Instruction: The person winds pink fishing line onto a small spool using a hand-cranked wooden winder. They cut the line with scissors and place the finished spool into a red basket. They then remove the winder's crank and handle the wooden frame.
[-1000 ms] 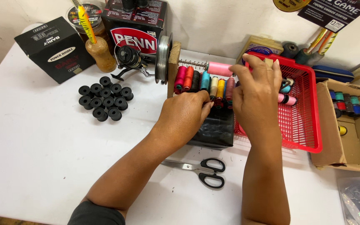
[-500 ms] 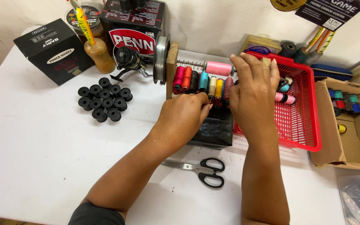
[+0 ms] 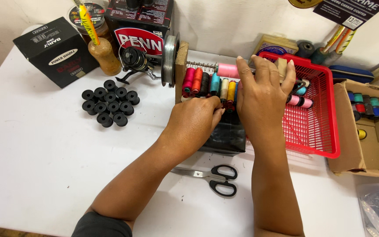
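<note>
Over the middle of the white bench (image 3: 44,166), both hands work at a rack of thread spools (image 3: 207,82) strung in a row on a rod, red, black, teal, cream and yellow side by side; the left hand (image 3: 197,122) is curled, its fingertips pinched at the foot of the spools, though what they grip is hidden; the right hand (image 3: 262,94) lies open and flat, fingers spread over the rod's right end and the rim of the red basket (image 3: 316,131). Compared with half a second ago little has moved; the right hand has crept slightly leftward along the rod, the left has stayed put, so the work at the spools looks ongoing rather than finished. Black bobbins (image 3: 109,103) sit clustered well to the left; scissors (image 3: 213,177) lie shut near the forearms; a fishing reel (image 3: 139,61) stands just beside the rack's wooden end.
</note>
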